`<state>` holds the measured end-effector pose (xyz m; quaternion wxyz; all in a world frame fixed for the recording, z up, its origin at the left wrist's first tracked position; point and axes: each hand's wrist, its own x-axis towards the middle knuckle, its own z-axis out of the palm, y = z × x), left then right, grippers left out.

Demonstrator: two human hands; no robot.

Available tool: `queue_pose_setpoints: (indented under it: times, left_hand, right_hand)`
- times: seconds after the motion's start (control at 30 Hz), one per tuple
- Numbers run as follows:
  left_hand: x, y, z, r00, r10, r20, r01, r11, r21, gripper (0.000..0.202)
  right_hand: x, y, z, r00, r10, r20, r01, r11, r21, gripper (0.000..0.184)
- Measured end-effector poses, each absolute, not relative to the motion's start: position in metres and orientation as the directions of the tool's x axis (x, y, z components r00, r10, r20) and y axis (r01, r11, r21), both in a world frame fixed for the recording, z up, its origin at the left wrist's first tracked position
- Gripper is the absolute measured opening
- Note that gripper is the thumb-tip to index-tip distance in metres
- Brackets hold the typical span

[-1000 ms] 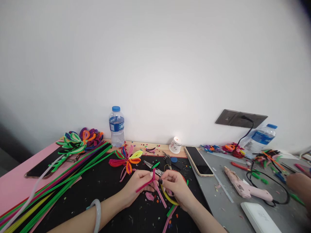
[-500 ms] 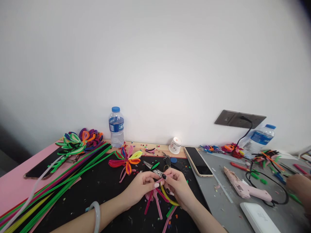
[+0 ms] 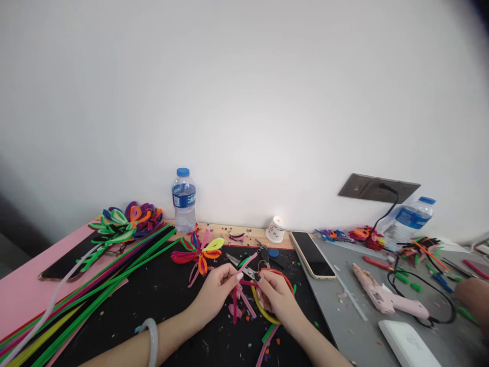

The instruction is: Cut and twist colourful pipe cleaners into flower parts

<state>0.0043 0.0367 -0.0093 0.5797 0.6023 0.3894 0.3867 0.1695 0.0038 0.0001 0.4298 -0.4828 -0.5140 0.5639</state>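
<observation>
So the pink strips (image 3: 246,302) are right in the gap between the two hands, crossing each other near the fingertips. One end pokes up past the left thumb, a couple of others hang down toward the mat (image 3: 153,300).

Left hand (image 3: 219,294): pretty much closed, thumb and index pinching the strips where they cross. Right hand (image 3: 277,296): also closed, fingers curled, thumb and index gripping the end of a darker strip that runs over from the left side. Can't really tell what the lower fingers of that hand are doing, they're mostly tucked away.

Scissors (image 3: 250,273) are lying just beyond the fingertips, blades pointing off past the left hand. The keys (image 3: 263,252) are a bit farther out, past the right hand. The multicolored flower (image 3: 198,253) sits near the left hand, just beyond it and to its left, and the green stems (image 3: 99,295) are well off to the left of it. Phone (image 3: 313,255) is beyond the right hand, with the glue gun (image 3: 387,296) well to its right.
</observation>
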Motion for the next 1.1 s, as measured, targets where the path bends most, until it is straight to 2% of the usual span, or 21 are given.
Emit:
queue_pose_setpoints:
  times: [0.1, 0.33, 0.53, 0.73, 0.87, 0.97, 1.1]
  left_hand:
    - [0.004, 0.037, -0.009, 0.41, 0.912, 0.005, 0.019, -0.014, 1.0, 0.028]
    - [0.006, 0.034, -0.007, 0.502, 0.863, -0.056, 0.017, 0.055, 0.998, 0.026]
    - [0.006, 0.034, -0.012, 0.551, 0.831, -0.075, 0.037, 0.065, 0.997, 0.026]
    - [0.006, 0.033, -0.009, 0.497, 0.865, -0.062, 0.042, 0.047, 0.998, 0.027]
    - [0.006, 0.033, -0.008, 0.484, 0.872, -0.07, 0.034, 0.061, 0.998, 0.028]
    - [0.007, 0.033, -0.008, 0.479, 0.874, -0.077, 0.039, 0.066, 0.997, 0.029]
    - [0.007, 0.033, -0.006, 0.481, 0.872, -0.088, 0.049, 0.073, 0.996, 0.03]
  right_hand:
    - [0.171, 0.004, -0.001, -0.13, 0.987, -0.097, -0.04, -0.103, -0.994, 0.038]
    - [0.173, 0.008, -0.003, -0.189, 0.964, -0.188, -0.354, -0.245, -0.903, 0.033]
    - [0.171, 0.007, -0.001, -0.182, 0.963, -0.197, -0.407, -0.256, -0.877, 0.034]
    - [0.174, 0.008, 0.002, -0.119, 0.98, -0.16, -0.184, -0.18, -0.966, 0.034]
    - [0.176, 0.008, 0.003, -0.071, 0.995, -0.073, -0.001, -0.073, -0.997, 0.033]
    - [0.177, 0.008, 0.004, -0.035, 0.999, 0.029, 0.162, 0.034, -0.986, 0.031]
    - [0.18, 0.007, 0.004, -0.011, 0.99, 0.14, 0.384, 0.134, -0.914, 0.027]
